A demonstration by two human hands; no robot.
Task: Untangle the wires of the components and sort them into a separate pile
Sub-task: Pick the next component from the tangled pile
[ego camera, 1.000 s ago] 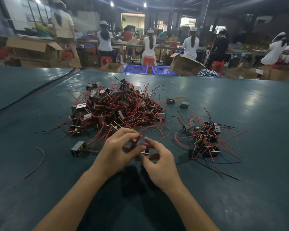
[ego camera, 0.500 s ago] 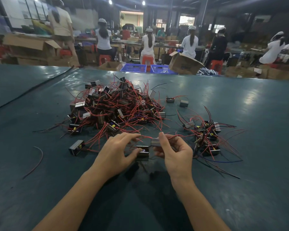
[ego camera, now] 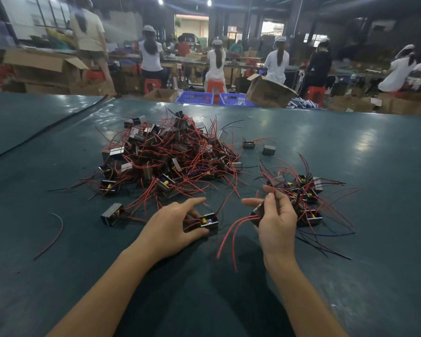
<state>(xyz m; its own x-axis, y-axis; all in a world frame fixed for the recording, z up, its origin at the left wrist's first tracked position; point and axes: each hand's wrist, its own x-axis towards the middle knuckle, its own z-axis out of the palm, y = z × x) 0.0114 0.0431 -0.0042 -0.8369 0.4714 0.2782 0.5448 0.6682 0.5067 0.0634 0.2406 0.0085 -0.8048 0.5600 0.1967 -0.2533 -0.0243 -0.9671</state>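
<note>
My right hand (ego camera: 277,224) clamps a small dark boxy component (ego camera: 258,214) above the surface, its red wires dangling. My left hand (ego camera: 173,222) grips a second dark component with a yellow part (ego camera: 206,222), which rests on the dark green table (ego camera: 350,147). The big tangled heap of red-wired components (ego camera: 170,156) lies toward the far edge. The smaller pile (ego camera: 301,198) sits just behind my right hand.

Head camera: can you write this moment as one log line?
left hand grips first component on table | right hand holds second component, red wires dangling | small pile beside right hand | big pile tangled
</note>
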